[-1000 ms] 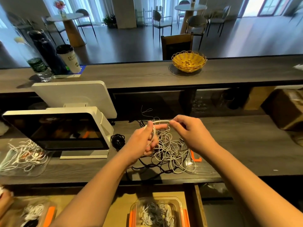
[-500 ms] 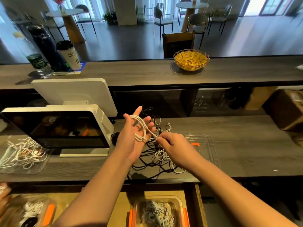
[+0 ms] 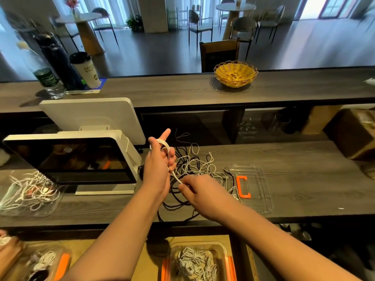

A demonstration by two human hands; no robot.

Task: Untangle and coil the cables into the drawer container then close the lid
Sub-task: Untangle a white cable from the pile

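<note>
A tangle of white and black cables (image 3: 194, 167) lies on the grey counter in front of me. My left hand (image 3: 159, 161) is raised above it with a white cable (image 3: 164, 146) looped around its fingers. My right hand (image 3: 197, 189) pinches the same white cable just below the left hand, pulling it taut. A clear container (image 3: 197, 260) with orange clips sits in the open drawer below, holding several coiled white cables. Its clear lid (image 3: 253, 185) with an orange clip lies on the counter to the right of the tangle.
A white point-of-sale screen (image 3: 81, 157) stands left of my hands. Far left on the counter is a clear lid with loose white cables (image 3: 30, 191). Another container (image 3: 44, 262) sits at the lower left. On the upper shelf stand a yellow basket (image 3: 235, 73), a cup and bottles.
My left hand turned from palm-open to fingers closed around the loops. My right hand moved down and slightly right, drawing the white cable out of the tangle.
</note>
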